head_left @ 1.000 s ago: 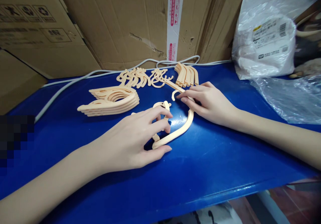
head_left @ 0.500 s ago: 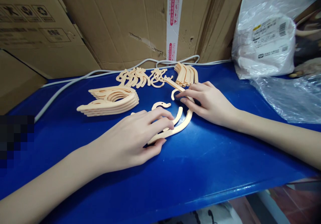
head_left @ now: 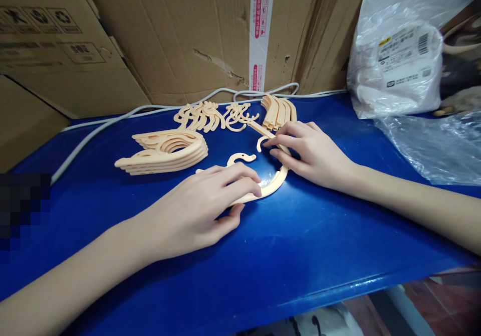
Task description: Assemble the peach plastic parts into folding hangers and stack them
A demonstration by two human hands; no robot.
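A beige plastic folding clothes hanger lies in pieces still joined or touching between my hands, with its curved arm (head_left: 272, 189) nearest me and its hook (head_left: 241, 157) pointing away. My left hand (head_left: 210, 200) rests over the left part of that arm, fingertips on top and thumb along the near edge; it covers the rest of this side. My right hand (head_left: 304, 150) holds the straighter far-right arm (head_left: 262, 129) between thumb and fingers, near a small curved tip (head_left: 260, 143). How the parts join under my fingers is hidden.
Folded hangers (head_left: 165, 153) are stacked at the left. Behind lie loose hooks (head_left: 201, 117) and a bundle of curved arms (head_left: 278, 111). A white cable (head_left: 139, 109) runs before cardboard boxes (head_left: 180, 35). A plastic-wrapped package (head_left: 398, 70) stands at the right on the blue table (head_left: 285, 261).
A short curved inner piece that stood apart from the near arm now lies against it. My left thumb has drawn back slightly; my right hand has barely moved.
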